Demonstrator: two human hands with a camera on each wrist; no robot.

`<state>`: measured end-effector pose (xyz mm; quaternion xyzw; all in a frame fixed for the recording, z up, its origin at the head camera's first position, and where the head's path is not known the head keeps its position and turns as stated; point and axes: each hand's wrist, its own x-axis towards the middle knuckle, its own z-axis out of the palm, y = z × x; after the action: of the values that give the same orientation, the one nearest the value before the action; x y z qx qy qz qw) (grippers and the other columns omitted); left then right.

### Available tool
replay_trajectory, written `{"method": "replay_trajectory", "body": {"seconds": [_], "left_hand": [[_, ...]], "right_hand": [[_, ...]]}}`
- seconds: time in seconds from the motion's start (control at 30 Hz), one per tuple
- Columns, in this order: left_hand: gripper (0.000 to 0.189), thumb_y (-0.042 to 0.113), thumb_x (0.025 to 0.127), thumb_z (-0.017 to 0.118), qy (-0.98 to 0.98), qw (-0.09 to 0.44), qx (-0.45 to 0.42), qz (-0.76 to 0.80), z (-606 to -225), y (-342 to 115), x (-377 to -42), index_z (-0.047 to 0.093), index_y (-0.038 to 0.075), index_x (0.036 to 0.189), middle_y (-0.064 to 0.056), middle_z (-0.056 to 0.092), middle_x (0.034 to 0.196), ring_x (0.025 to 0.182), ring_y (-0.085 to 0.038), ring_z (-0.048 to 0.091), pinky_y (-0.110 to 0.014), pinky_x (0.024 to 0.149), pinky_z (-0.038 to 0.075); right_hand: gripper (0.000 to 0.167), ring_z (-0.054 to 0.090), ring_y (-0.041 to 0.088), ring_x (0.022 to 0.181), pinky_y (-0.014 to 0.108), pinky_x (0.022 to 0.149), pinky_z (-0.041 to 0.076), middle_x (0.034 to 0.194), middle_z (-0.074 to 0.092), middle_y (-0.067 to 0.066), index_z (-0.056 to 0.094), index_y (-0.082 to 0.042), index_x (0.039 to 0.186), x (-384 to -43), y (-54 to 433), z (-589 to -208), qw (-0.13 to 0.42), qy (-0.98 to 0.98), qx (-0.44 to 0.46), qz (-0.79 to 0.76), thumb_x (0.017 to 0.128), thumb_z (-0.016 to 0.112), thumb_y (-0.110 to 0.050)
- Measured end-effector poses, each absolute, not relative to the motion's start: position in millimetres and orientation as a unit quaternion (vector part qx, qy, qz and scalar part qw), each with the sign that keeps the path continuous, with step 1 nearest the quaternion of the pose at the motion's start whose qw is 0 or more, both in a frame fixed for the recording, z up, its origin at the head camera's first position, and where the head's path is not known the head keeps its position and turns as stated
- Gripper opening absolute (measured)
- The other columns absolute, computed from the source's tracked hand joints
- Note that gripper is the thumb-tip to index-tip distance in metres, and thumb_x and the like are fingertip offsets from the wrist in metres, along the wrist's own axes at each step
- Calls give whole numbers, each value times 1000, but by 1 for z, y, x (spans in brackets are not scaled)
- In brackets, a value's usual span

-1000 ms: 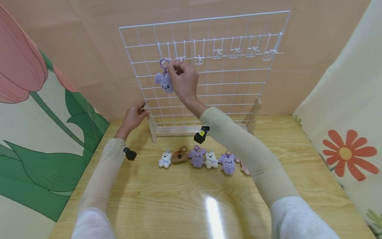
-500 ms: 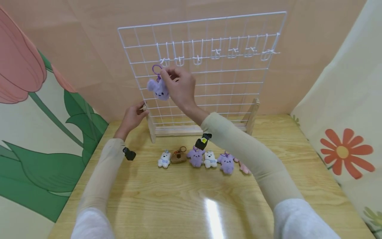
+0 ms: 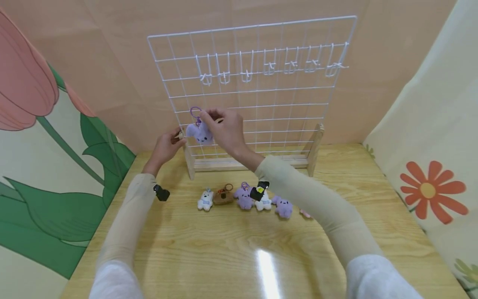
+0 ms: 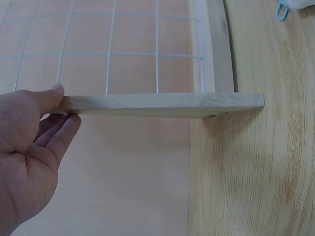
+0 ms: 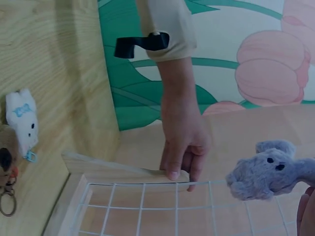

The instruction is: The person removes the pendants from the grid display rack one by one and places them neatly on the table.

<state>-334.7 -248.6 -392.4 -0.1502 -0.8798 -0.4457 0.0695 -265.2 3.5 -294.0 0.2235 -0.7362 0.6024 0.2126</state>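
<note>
My right hand [image 3: 227, 129] pinches a purple plush keychain [image 3: 201, 133] near its metal clasp, in front of the wire grid's [image 3: 252, 27] lower left part. The keychain's purple ring stands above the fingertips and its plush head hangs below. In the right wrist view the plush [image 5: 261, 169] shows fuzzy fur and dark eyes, while only a sliver of the right hand [image 5: 307, 214] appears at the edge. My left hand [image 3: 167, 148] grips the upper end of the grid's left wooden upright [image 4: 162, 102], thumb on one side and fingers on the other.
Several white hooks [image 3: 246, 75] hang across the grid's upper part. On the table before the rack lie a white bear keychain [image 3: 205, 200], a brown one [image 3: 223, 197], purple ones [image 3: 244, 198] and others partly behind the right sleeve. Printed cloth walls [image 3: 414, 124] enclose the table.
My right hand has lowered the purple plush keychain from just beneath the leftmost hooks to the grid's lower left. The left hand keeps its grip on the upright.
</note>
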Motion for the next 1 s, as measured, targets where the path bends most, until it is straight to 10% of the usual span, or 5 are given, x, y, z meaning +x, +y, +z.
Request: {"method": "replay_trajectory", "body": {"seconds": [1.0], "left_hand": [[58, 10, 103, 62, -881, 58, -137, -449, -391, -248, -332, 38, -8, 153, -28, 45, 152, 133, -41, 54, -42, 106, 52]], "right_hand": [[17, 68, 9, 74, 23, 64, 62, 85, 76, 3, 78, -5, 95, -248, 1, -390, 156, -758, 272, 572, 98, 71, -20]]}}
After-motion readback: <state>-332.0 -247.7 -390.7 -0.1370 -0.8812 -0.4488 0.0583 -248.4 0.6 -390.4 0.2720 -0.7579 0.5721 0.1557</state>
